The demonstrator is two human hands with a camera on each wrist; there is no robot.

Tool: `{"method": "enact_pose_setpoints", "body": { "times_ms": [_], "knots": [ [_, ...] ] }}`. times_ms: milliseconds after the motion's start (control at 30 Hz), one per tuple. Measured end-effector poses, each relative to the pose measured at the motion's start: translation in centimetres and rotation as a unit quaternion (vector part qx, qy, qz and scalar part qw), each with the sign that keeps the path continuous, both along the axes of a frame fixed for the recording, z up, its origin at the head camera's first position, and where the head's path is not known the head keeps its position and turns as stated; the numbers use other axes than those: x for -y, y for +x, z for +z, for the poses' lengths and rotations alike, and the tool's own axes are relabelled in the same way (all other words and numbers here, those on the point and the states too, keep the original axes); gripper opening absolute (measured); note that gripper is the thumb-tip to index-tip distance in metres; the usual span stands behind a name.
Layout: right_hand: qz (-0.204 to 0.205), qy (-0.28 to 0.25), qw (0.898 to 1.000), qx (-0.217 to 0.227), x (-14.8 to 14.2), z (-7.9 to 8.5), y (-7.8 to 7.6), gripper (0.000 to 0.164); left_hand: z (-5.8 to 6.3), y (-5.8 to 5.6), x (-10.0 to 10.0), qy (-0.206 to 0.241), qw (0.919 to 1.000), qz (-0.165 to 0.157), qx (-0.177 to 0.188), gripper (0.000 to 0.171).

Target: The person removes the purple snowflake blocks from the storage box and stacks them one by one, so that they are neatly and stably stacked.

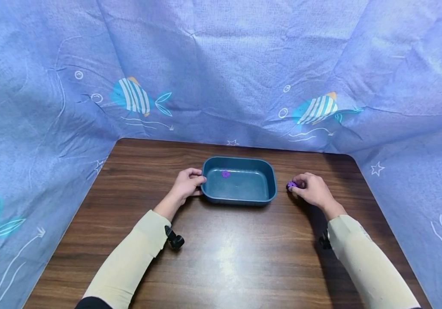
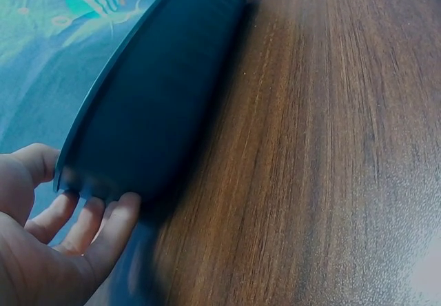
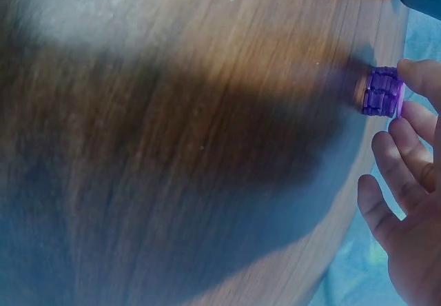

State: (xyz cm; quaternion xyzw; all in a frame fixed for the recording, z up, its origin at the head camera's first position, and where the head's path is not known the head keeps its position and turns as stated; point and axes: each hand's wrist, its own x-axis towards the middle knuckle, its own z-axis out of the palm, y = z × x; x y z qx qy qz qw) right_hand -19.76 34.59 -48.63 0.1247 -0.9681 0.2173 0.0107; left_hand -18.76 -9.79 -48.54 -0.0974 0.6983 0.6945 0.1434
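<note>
A dark teal rectangular plastic tray (image 1: 236,200) stands on the wooden table. My left hand (image 1: 188,183) grips its left end, thumb over the rim and fingers against the outer wall (image 2: 148,99). One purple flower-shaped disc (image 1: 225,174) lies inside the tray towards the back left. To the right of the tray is a short stack of similar purple notched discs (image 3: 378,92). My right hand (image 1: 310,188) pinches the brighter top disc (image 3: 400,99) between thumb and fingertips, at the stack's upper face. Whether that disc is apart from the stack I cannot tell.
The brown wooden table (image 1: 221,257) has rounded far corners. A blue cloth (image 1: 221,77) printed with fish hangs behind it and at both sides. Dark wrist devices (image 1: 174,238) are strapped over pale sleeves.
</note>
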Motion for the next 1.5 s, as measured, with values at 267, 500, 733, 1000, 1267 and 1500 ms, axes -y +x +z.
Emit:
{"method": "enact_pose_setpoints", "body": {
  "times_ms": [267,500,733,1000,1267,1500],
  "knots": [
    [0.0,-0.005,1.0,0.008,0.0,0.1,0.1,0.031,0.2,0.1,0.0,-0.003,1.0,-0.001,0.001,0.041],
    [-0.001,-0.01,1.0,0.006,-0.1,0.2,0.1,0.03,0.2,0.1,0.0,-0.002,1.0,-0.001,0.002,0.041],
    [0.003,-0.02,1.0,-0.007,-0.3,0.7,-0.1,0.024,0.2,0.0,0.1,0.001,1.0,0.001,0.001,0.04],
    [0.015,-0.027,0.999,-0.034,0.5,2.4,-0.8,0.02,0.2,0.0,0.1,-0.001,1.0,-0.004,0.001,0.041],
    [0.042,-0.034,0.998,-0.039,3.1,4.1,-2.0,0.014,0.5,0.1,0.2,0.002,1.0,-0.006,0.001,0.041],
    [0.074,-0.053,0.995,-0.043,6.3,4.7,-2.9,0.014,0.4,0.0,0.2,0.008,0.9999,-0.008,0.002,0.041]
  ]
}}
